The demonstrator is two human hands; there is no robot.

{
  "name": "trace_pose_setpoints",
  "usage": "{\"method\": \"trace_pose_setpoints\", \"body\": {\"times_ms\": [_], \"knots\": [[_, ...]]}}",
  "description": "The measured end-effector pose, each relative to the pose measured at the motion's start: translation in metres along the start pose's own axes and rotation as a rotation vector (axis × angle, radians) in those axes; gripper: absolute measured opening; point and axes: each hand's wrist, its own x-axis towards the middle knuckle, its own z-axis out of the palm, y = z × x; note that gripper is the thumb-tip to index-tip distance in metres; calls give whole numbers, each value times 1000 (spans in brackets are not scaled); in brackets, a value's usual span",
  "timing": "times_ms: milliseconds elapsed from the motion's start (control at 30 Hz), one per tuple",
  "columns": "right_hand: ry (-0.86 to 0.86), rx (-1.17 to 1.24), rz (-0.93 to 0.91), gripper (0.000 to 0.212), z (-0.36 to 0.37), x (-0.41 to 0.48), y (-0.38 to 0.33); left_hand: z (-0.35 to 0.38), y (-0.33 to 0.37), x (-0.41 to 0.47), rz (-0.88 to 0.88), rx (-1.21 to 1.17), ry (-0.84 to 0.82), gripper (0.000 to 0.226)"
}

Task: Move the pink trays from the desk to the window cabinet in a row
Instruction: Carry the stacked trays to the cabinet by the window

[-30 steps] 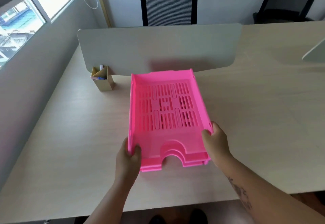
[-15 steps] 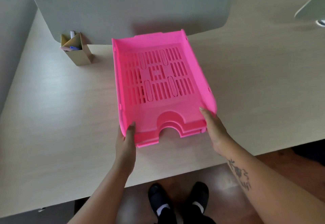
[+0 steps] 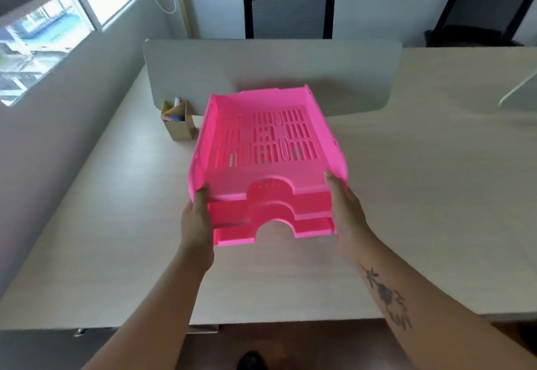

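Observation:
A stack of three nested pink trays (image 3: 267, 148), slotted at the bottom and notched at the front, is held above the pale wooden desk (image 3: 406, 195), its near end tipped up. My left hand (image 3: 197, 218) grips the stack's near left corner, thumb on the rim. On the near right corner my right hand (image 3: 343, 206) grips the side wall. The window cabinet is not in sight.
A grey divider panel (image 3: 273, 67) stands across the desk behind the trays. A small cardboard pen holder (image 3: 177, 122) sits to the left of them. Two black chairs (image 3: 290, 12) stand at the far wall. A window (image 3: 58, 26) is at the upper left.
The stack of trays has come up off the desk in both hands, and its front layers now show apart. The camera has tilted back up toward the wall and window.

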Motion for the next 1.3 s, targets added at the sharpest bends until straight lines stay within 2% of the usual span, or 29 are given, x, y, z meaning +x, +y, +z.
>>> {"method": "trace_pose_setpoints", "body": {"times_ms": [100,267,367,433,633,767,867,967,1033,1133,1167,1300], "knots": [[-96,12,-106,67,7,-7,-32,-3,28,-19,68,-55,94,51],[-351,-2,-234,60,24,-26,-77,-18,78,-79,245,-115,320,58],[-501,-33,-331,22,39,-55,-96,-40,95,-135,358,-140,466,52],[-608,-29,-346,15,50,-87,-102,-60,101,-182,399,-169,594,49],[-1056,-40,-276,41,88,-219,-82,-121,93,-362,514,-249,977,37],[-1329,-61,-247,35,100,-324,-47,-147,65,-489,616,-235,1108,55],[-1495,-63,-227,35,102,-402,-15,-159,37,-577,685,-208,1216,54],[-1655,-105,-212,54,98,-473,21,-166,9,-656,689,-177,1336,49],[-1747,-133,-214,59,94,-514,46,-173,-12,-700,670,-200,1444,48],[-1806,-223,-147,81,89,-571,79,-188,-40,-753,645,-234,1546,49],[-1827,-234,-124,81,89,-589,90,-195,-49,-769,635,-251,1570,50],[-1897,-215,-90,46,102,-659,141,-237,-85,-826,609,-334,1670,52]]}}
